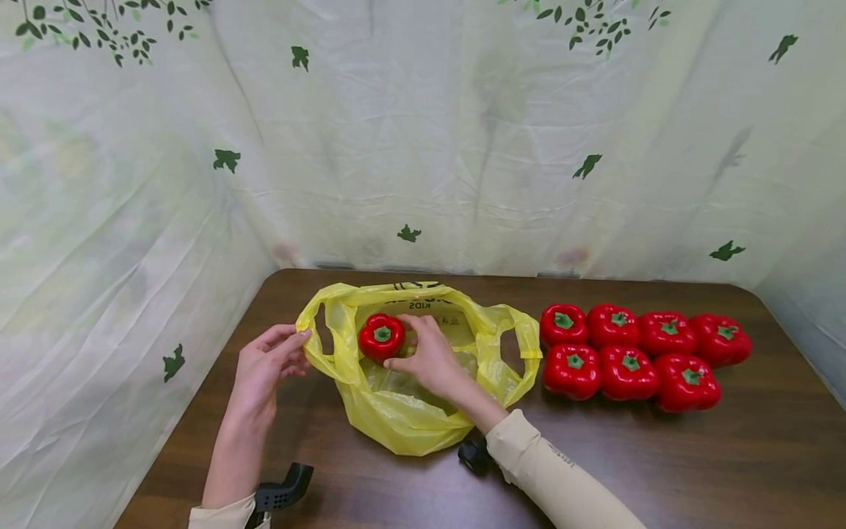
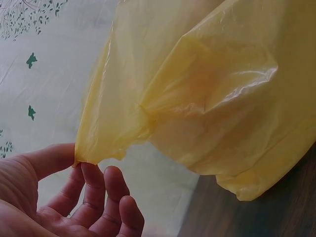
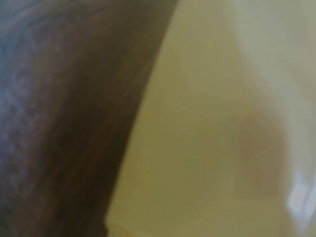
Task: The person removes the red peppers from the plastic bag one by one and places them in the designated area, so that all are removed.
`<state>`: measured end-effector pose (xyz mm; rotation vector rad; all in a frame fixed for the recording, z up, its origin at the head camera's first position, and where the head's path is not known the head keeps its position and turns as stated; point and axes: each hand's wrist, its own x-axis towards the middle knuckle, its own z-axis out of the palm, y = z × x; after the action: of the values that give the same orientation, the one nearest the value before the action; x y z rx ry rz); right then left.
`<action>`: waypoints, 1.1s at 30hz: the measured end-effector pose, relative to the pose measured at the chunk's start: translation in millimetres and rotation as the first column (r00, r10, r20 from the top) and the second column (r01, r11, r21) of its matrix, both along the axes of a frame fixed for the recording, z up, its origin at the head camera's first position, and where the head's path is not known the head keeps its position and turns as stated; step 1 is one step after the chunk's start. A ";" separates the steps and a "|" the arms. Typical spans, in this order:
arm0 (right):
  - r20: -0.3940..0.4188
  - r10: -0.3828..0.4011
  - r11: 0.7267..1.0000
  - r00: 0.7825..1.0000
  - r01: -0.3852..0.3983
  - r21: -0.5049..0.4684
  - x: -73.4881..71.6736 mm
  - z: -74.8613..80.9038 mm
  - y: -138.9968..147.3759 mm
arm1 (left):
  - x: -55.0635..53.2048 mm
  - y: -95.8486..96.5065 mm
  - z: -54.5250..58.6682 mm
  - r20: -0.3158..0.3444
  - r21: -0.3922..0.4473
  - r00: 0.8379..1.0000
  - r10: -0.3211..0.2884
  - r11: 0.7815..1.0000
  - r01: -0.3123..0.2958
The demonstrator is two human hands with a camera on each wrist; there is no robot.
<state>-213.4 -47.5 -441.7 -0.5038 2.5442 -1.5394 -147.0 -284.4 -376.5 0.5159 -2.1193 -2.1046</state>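
Note:
A yellow plastic bag (image 1: 396,430) stands with its mouth spread wide on the table. My left hand (image 1: 266,367) pinches its left handle between thumb and fingertips; in the left wrist view the hand (image 2: 74,197) holds the handle's edge, other fingers loosely bent. Inside the bag mouth, toward the left, is a red bell pepper (image 1: 381,337) with its green stem facing up. My right hand (image 1: 432,360) reaches in from the right, thumb and fingers curved about the pepper's right side. Blurred yellow plastic (image 3: 207,148) fills much of the right wrist view, hiding that hand.
Several red bell peppers (image 1: 628,373) sit in two rows on the brown wooden table (image 1: 747,455), just right of the bag's right handle (image 1: 529,338). A pale curtain (image 1: 463,162) with leaf prints hangs behind the table and along its left side.

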 end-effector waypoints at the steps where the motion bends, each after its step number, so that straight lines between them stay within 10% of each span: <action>1: -0.001 -0.002 1.000 1.000 0.002 0.001 0.1 -0.2 0.1 | -0.3 0.1 0.1 0.000 0.000 1.000 -0.002 1.000 0.002; 33: -0.103 0.135 0.987 0.986 -0.125 0.097 3.7 -8.3 -8.3 | -1.2 -0.4 -0.6 0.012 0.000 1.000 0.001 1.000 -0.001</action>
<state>-209.7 -55.8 -450.0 -0.7451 2.5879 -1.3819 -148.2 -284.8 -377.1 0.5302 -2.1254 -2.1062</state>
